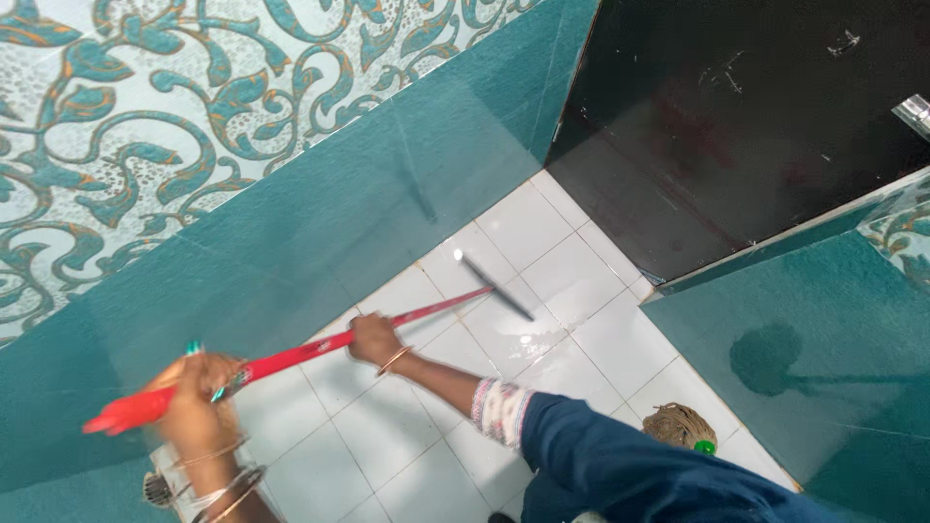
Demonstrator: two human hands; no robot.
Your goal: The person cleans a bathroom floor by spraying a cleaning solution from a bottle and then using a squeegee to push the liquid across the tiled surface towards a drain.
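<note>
I see floor-wiping stroke in hand. Left hand [199,402] wrapped around near red end of wiper handle [291,358]; right hand [373,339] clenched on it farther along. Wiper blade [496,287] flat on wet white floor tiles [542,339], near teal wall [320,232]. Mop head [680,426] lies right. My guess: next move needs steady downward pressure.

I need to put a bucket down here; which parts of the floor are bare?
Bare white tiles lie between the wiper blade and the dark door, and near the teal wall. It is crowded by the mop head, the floor drain, and where both hands hold the red handle.
</note>
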